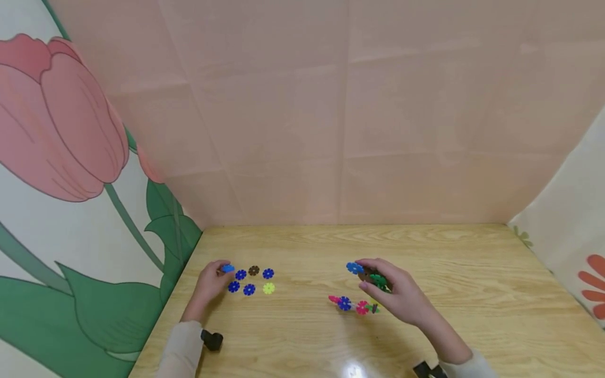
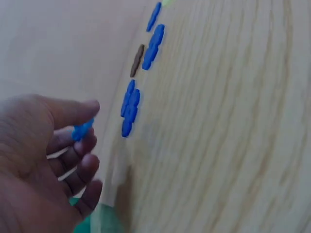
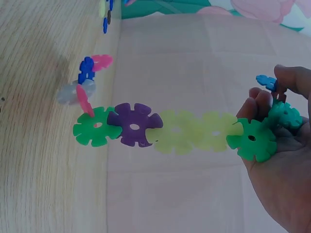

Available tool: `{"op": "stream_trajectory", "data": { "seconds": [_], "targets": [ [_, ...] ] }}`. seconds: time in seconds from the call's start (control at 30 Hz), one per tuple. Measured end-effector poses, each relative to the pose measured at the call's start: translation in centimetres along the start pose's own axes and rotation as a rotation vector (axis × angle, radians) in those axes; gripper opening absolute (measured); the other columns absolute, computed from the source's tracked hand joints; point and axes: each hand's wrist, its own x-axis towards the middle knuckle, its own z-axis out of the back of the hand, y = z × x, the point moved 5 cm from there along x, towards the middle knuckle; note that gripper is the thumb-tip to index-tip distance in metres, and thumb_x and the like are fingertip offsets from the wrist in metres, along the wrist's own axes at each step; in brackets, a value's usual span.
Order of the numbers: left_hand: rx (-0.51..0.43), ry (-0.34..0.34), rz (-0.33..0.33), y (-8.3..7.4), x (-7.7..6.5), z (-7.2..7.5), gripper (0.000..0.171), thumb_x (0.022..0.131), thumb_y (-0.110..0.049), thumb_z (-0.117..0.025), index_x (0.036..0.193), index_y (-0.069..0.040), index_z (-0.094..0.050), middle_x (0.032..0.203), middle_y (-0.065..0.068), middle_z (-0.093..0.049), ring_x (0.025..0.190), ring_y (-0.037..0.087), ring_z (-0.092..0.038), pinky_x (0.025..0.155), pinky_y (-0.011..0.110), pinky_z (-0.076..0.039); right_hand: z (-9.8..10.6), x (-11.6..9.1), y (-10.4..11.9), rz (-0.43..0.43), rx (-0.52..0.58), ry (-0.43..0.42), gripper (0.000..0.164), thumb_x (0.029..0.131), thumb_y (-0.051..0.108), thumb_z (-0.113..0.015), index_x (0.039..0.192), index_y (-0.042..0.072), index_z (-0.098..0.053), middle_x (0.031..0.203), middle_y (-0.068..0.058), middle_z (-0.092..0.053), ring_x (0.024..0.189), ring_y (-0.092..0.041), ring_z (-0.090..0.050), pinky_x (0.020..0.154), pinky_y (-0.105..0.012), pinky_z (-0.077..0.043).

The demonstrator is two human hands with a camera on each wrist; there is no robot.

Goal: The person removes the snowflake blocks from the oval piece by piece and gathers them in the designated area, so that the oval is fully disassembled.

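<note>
My left hand (image 1: 211, 283) pinches a light-blue snowflake disc (image 1: 228, 268) between thumb and fingers, just above the table at the left. In the left wrist view that disc (image 2: 82, 129) is partly hidden by the fingers. My right hand (image 1: 397, 291) holds one end of a chain of interlocked snowflake discs (image 3: 175, 132). Green, yellow, purple, clear, pink and blue discs make up the chain, which hangs down toward the table. A blue disc (image 1: 354, 268) sticks out past the right fingertips, joined to a brown one (image 1: 365, 274) partly covered by the hand.
Beside my left hand, several dark-blue discs (image 1: 249, 289), a brown disc (image 1: 253, 270) and a yellow disc (image 1: 268, 287) lie flat on the wooden table (image 1: 293, 336). A pink cloth (image 1: 283, 131) rises behind the table; a tulip-print cloth (image 1: 85, 121) borders the left side.
</note>
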Motion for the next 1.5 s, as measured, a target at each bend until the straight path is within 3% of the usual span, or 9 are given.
{"op": "stream_trajectory", "data": {
  "seconds": [0.2,0.47,0.67,0.8,0.93,1.07,1.2,1.33,1.5],
  "targets": [
    [0.034,-0.024,0.025,0.8,0.0,-0.1,0.042,0.095,-0.012,-0.069,0.129,0.01,-0.06,0.116,0.026,-0.063,0.106,0.039,-0.06,0.094,0.053,-0.05,-0.2,-0.1,-0.3,-0.035,0.021,0.006,0.039,0.095,0.009,-0.071,0.133,0.008,-0.061,0.105,0.008,-0.069,0.088,-0.006,-0.064,0.073,-0.026,-0.056],
    [0.094,-0.02,0.041,1.3,0.2,-0.6,0.041,0.096,-0.009,-0.067,0.133,0.007,-0.06,0.113,0.025,-0.058,0.103,0.037,-0.058,0.093,0.053,-0.049,-0.5,-0.1,-0.4,-0.033,0.087,0.019,0.036,0.094,0.007,-0.072,0.128,0.009,-0.061,0.103,0.004,-0.069,0.087,-0.008,-0.066,0.072,-0.026,-0.058],
    [0.124,-0.007,0.083,1.1,0.3,-0.7,0.046,0.097,-0.011,-0.065,0.14,0.003,-0.055,0.106,0.022,-0.053,0.092,0.032,-0.052,0.079,0.043,-0.047,-0.4,0.0,-0.3,-0.024,0.077,0.007,0.035,0.093,0.007,-0.073,0.127,0.011,-0.063,0.103,0.005,-0.07,0.084,-0.007,-0.066,0.069,-0.026,-0.058],
    [0.085,-0.038,0.085,0.5,0.1,-0.8,0.047,0.097,-0.012,-0.064,0.141,0.002,-0.055,0.102,0.019,-0.05,0.086,0.028,-0.049,0.072,0.036,-0.042,-0.4,-0.1,0.0,0.009,0.072,0.006,0.036,0.092,0.007,-0.074,0.126,0.014,-0.066,0.101,0.005,-0.067,0.078,-0.007,-0.061,0.061,-0.024,-0.054],
    [0.019,-0.091,0.033,-1.4,-0.4,-1.5,0.042,0.096,-0.012,-0.065,0.136,0.001,-0.059,0.105,0.017,-0.052,0.088,0.025,-0.052,0.075,0.036,-0.044,-0.5,-0.1,0.1,0.002,0.11,0.019,0.037,0.092,0.007,-0.074,0.128,0.011,-0.066,0.107,0.0,-0.07,0.084,-0.009,-0.065,0.067,-0.024,-0.057],
    [-0.059,-0.1,-0.049,-4.6,-1.2,-2.3,0.037,0.096,-0.011,-0.067,0.131,-0.002,-0.063,0.105,0.013,-0.053,0.085,0.021,-0.051,0.07,0.031,-0.044,-0.6,-0.1,0.0,-0.039,0.15,0.022,0.036,0.092,0.006,-0.073,0.127,0.004,-0.062,0.11,-0.008,-0.072,0.092,-0.01,-0.07,0.075,-0.026,-0.059],
    [-0.104,-0.089,-0.143,-7.8,-2.1,-3.3,0.032,0.096,-0.01,-0.069,0.128,-0.006,-0.067,0.102,0.01,-0.055,0.081,0.016,-0.05,0.066,0.025,-0.043,-0.4,0.0,0.1,-0.038,0.166,0.002,0.036,0.091,0.0,-0.072,0.124,0.001,-0.059,0.104,-0.01,-0.073,0.089,-0.005,-0.07,0.072,-0.026,-0.059],
    [-0.128,-0.064,-0.258,-10.9,-3.2,-4.1,0.029,0.095,-0.009,-0.07,0.124,-0.008,-0.069,0.101,0.009,-0.057,0.081,0.014,-0.05,0.066,0.024,-0.044,-0.4,0.0,0.2,-0.041,0.167,-0.001,0.035,0.09,-0.001,-0.073,0.123,0.002,-0.06,0.102,-0.009,-0.073,0.085,-0.005,-0.07,0.066,-0.026,-0.059],
    [-0.148,0.023,-0.358,-14.6,-5.0,-5.1,0.026,0.099,-0.016,-0.067,0.125,-0.014,-0.068,0.105,0.008,-0.059,0.086,0.013,-0.053,0.07,0.027,-0.047,-0.4,-0.1,0.0,-0.067,0.159,0.023,0.034,0.091,0.007,-0.074,0.124,0.007,-0.065,0.107,-0.008,-0.074,0.086,-0.008,-0.07,0.066,-0.027,-0.059]
  ]
}}
